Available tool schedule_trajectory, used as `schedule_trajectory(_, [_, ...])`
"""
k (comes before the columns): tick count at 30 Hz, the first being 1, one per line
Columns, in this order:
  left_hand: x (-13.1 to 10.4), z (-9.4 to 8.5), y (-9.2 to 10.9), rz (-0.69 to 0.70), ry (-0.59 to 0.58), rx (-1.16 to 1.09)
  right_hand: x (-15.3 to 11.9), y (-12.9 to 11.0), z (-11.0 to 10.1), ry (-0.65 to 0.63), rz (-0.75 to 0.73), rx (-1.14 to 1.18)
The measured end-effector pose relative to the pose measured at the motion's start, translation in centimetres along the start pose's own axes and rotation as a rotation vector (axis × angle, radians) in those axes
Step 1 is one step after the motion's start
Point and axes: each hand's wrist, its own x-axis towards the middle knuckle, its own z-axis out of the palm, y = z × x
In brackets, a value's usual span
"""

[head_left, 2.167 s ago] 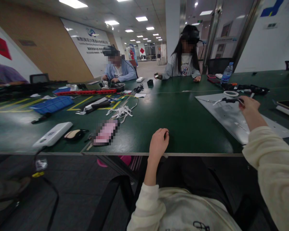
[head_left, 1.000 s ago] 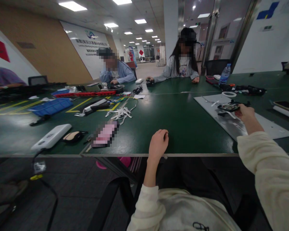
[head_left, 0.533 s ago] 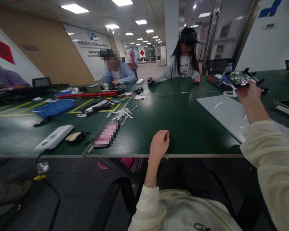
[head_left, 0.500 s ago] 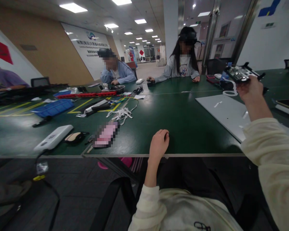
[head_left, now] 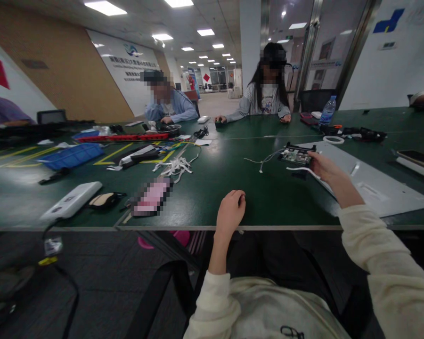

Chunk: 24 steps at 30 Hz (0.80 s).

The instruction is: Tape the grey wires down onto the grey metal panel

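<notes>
My right hand (head_left: 327,168) grips the right end of a circuit board (head_left: 297,154) with a black bracket along its back edge. The board is above the green table, near the left corner of a grey panel (head_left: 378,188). Thin wires (head_left: 263,163) trail left from the board, and a white strip (head_left: 300,169) hangs by its near side. My left hand (head_left: 230,212) rests loosely closed at the table's front edge, with nothing showing in its curled fingers.
A pink phone (head_left: 151,197), a mouse (head_left: 106,200) and a white power strip (head_left: 72,201) lie on the left. White strips (head_left: 175,167) are heaped behind the phone. A tape roll (head_left: 333,140) and a water bottle (head_left: 328,112) stand back right. Two people sit opposite.
My right hand has brought the circuit board left and lower, from over the panel's far right to its left corner. The wires now show. My left hand stays in place.
</notes>
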Motion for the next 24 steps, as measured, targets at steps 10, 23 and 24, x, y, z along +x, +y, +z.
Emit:
schedule_trajectory(10, [0.2, 0.2, 0.3, -0.012, 0.102, -0.086, -1.6, 3.3, 3.8, -0.454, 0.352, 0.083])
schedule_trajectory(23, [11.6, 1.5, 1.5, 0.075, 0.032, -0.008, -3.2, 3.2, 9.2, -0.665, 0.301, -0.095])
schedule_trajectory(24, [12.7, 2.3, 1.1, 0.063, -0.005, 0.031, -3.1, 3.2, 9.4, -0.645, 0.284, -0.129])
